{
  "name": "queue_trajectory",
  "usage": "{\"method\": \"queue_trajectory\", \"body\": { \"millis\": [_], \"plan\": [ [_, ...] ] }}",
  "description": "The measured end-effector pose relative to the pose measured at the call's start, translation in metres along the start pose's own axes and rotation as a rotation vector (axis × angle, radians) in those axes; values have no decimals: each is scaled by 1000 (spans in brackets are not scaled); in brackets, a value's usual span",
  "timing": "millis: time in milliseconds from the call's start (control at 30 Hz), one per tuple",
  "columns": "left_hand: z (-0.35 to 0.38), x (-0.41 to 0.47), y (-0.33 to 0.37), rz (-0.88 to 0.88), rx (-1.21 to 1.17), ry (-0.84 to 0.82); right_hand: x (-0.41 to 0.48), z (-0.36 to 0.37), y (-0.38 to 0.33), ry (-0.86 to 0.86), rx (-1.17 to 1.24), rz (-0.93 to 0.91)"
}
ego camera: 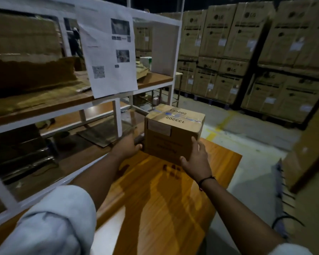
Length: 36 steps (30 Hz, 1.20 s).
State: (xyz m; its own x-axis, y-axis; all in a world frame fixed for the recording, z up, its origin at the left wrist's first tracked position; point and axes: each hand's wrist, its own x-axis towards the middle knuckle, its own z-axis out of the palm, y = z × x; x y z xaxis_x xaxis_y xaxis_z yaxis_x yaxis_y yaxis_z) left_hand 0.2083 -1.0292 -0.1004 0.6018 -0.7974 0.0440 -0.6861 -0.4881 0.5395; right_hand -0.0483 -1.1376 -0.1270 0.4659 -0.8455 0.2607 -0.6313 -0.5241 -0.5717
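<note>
A sealed cardboard box point(171, 129) with clear tape and the number 133202 printed on top sits on the far part of an orange wooden table point(155, 199). My left hand point(129, 146) is against the box's left side, its fingers hidden behind the box edge. My right hand point(197, 159) presses on the near right face, fingers spread and straight, thumb at the bottom edge. A dark band circles my right wrist.
A white metal rack point(116, 115) with wooden shelves stands to the left, carrying flattened cardboard and a hanging printed sheet point(109, 56). Stacks of large cartons point(247, 52) line the back and right. The concrete floor point(247, 137) with yellow marks lies beyond the table.
</note>
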Motion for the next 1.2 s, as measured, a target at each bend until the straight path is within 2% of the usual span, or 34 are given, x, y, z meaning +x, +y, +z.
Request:
{"method": "queue_trajectory", "body": {
  "millis": [100, 200, 400, 533, 633, 800, 1000, 1200],
  "plan": [
    [9, 44, -5, 21, -77, -52, 19, 5, 7, 39, 43, -8],
    [14, 72, -4, 33, -216, 17, 29, 9, 15, 47, 97, 3],
    [31, 94, 14, 134, -429, 3, 41, 10, 25, -19, 176, -31],
    [53, 87, 2, 171, -641, 73, 43, 12, 37, -9, 192, -87],
    [58, 51, 8, 120, -716, 192, 43, 11, 44, -19, 209, -122],
    [61, -18, 3, 31, -694, 425, 32, 7, 47, -73, 242, -240],
    [51, -110, -12, -79, -650, 553, 6, 12, 33, -170, 323, -389],
    [44, -206, -8, -250, -577, 772, -26, 30, 12, -256, 393, -549]
  ]
}}
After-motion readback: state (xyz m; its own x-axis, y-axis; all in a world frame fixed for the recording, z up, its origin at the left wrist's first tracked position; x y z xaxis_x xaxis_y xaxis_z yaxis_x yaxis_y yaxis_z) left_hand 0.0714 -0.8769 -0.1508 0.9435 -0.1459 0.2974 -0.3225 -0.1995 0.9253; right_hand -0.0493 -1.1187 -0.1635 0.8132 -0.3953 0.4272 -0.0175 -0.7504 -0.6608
